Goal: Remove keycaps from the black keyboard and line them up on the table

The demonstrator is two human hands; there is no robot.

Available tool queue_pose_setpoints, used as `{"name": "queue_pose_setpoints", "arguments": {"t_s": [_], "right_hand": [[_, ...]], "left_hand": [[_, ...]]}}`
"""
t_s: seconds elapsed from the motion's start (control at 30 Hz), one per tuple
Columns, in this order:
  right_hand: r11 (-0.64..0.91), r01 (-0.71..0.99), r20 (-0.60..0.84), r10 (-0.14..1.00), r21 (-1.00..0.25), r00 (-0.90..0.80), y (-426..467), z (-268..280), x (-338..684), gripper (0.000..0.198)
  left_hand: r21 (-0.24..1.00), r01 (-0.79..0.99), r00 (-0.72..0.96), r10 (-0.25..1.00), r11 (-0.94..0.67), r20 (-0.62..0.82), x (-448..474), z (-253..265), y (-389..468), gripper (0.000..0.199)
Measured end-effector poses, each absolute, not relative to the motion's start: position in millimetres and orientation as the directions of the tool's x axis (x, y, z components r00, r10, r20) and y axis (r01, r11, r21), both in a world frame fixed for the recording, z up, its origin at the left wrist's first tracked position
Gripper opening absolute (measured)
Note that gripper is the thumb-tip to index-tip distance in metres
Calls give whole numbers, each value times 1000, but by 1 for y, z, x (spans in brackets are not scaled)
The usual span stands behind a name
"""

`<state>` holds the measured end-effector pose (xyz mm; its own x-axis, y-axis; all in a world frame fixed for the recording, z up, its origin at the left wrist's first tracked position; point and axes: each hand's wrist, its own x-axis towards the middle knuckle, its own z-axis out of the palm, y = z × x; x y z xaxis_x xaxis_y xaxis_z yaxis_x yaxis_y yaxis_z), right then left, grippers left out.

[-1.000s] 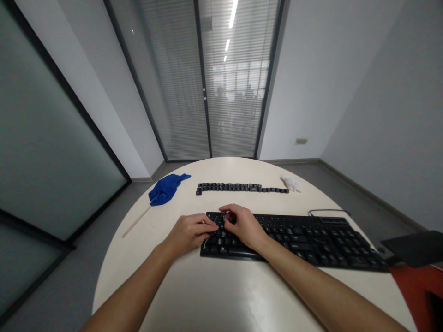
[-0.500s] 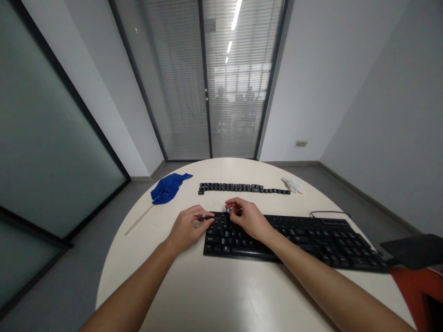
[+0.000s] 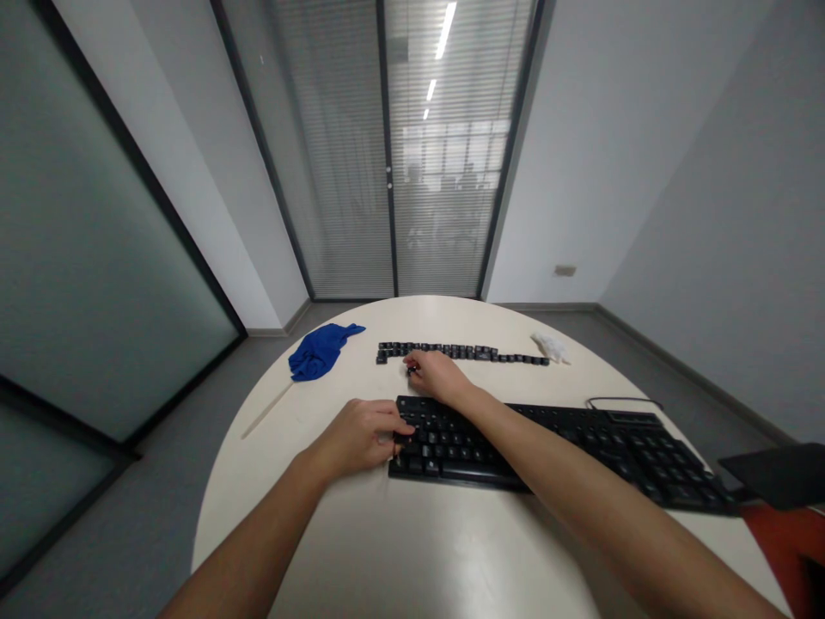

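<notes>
A long black keyboard (image 3: 464, 469) lies on the table, some of its keys off. At its left end my left hand (image 3: 364, 436) is closed, with index fingertip and thumb over the left keys. Whatever is between those fingers is too dark to make out. My right hand (image 3: 438, 375) reaches past the keyboard's back edge, pinching a small black keycap (image 3: 412, 370) just above the table. Close behind that hand runs a row of loose black keycaps (image 3: 480, 353), laid in two lines at the left and a single line at the right.
On the light round table (image 3: 309, 550), a blue cloth (image 3: 319, 351) with a pale stick (image 3: 265, 413) lies at left. A crumpled white item (image 3: 551, 347) sits at back right. A cable (image 3: 625, 399) loops behind the keyboard. A dark flat object (image 3: 777, 474) juts in at right.
My right hand has moved from over the keyboard to the keycap row with the keycap. My left hand has lowered onto the left keys; the slim dark tool in it no longer shows clearly.
</notes>
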<state>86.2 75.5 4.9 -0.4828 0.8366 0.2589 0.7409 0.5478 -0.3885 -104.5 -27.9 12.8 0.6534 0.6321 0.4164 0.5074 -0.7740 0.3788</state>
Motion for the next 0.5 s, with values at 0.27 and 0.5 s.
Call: {"name": "queue_pose_setpoints", "arguments": {"t_s": [0.27, 0.5], "right_hand": [[545, 786, 219, 838, -291, -500, 91, -7, 66, 38], [545, 800, 193, 838, -252, -510, 92, 0, 62, 38]], "left_hand": [[260, 563, 735, 619, -784, 275, -104, 23, -34, 31], [254, 571, 736, 624, -780, 262, -104, 21, -33, 29]]}}
